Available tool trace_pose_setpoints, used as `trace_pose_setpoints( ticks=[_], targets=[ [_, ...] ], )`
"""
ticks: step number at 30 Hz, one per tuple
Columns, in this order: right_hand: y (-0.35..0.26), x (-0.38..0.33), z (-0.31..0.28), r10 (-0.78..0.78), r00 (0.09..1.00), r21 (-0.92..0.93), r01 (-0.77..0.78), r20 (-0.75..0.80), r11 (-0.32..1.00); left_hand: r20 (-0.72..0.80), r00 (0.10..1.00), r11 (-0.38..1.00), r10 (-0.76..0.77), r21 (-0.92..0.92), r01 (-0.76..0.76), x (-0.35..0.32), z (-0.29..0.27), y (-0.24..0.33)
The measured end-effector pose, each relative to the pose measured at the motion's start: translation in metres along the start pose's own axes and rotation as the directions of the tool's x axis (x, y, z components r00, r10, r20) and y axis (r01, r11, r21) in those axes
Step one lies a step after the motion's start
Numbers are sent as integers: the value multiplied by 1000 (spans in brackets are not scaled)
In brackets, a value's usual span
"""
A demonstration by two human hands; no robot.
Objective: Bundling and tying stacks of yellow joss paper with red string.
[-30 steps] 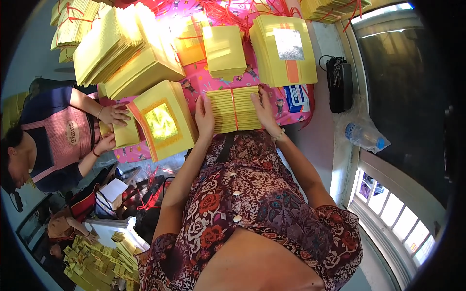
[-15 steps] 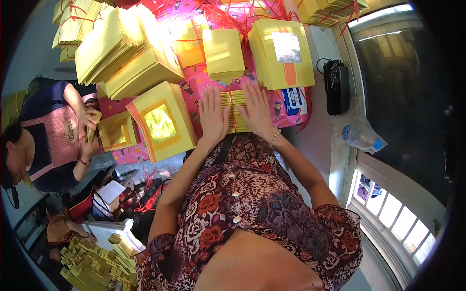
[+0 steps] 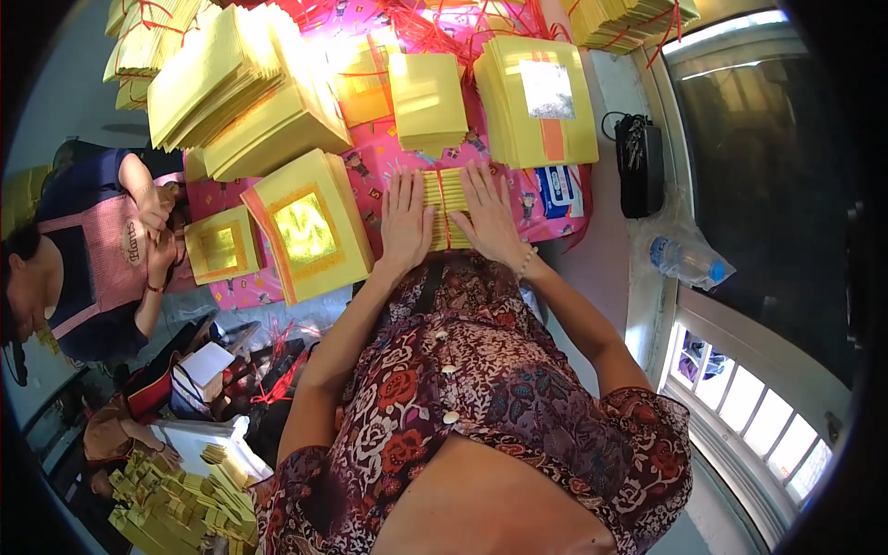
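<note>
In front of me lies a bundle of folded yellow paper [image 3: 448,211], with a red string running across its middle. My left hand [image 3: 404,222] rests flat along the bundle's left side, fingers stretched out and pointing away from me. On the right side my right hand [image 3: 487,217] lies the same way, fingers extended, a beaded bracelet on its wrist. The bundle shows between the two hands. Just beyond it stands a smaller stack of yellow paper [image 3: 428,100].
A pink patterned cloth [image 3: 365,166] covers the table. Tall yellow paper stacks [image 3: 268,129] stand far left, another stack [image 3: 578,92] at right. A foil-marked stack [image 3: 319,231] sits left. A co-worker [image 3: 102,240] sits beyond it. A bagged bottle [image 3: 689,261] lies by the window.
My hands stay flat on the bundle, with only a slight shift. The co-worker's hands have drawn closer together, and the yellow paper piece in them no longer shows.
</note>
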State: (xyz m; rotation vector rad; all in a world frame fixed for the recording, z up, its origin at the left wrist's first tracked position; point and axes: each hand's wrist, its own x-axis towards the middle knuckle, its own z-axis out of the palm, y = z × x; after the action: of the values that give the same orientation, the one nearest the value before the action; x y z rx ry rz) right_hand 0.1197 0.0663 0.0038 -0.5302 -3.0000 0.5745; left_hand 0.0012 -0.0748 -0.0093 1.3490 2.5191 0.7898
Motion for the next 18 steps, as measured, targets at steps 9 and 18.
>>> trace_pose_setpoints(
  ticks=[9,18],
  targets=[
    [1,-3,2,-28,1000,20,28,-1,999,-9,999,999,42,-13,-43,-5,3,-2],
    [19,-11,11,557,809,763,-476,185,437,179,762,356,-622,-802,479,5,10,-30]
  ],
)
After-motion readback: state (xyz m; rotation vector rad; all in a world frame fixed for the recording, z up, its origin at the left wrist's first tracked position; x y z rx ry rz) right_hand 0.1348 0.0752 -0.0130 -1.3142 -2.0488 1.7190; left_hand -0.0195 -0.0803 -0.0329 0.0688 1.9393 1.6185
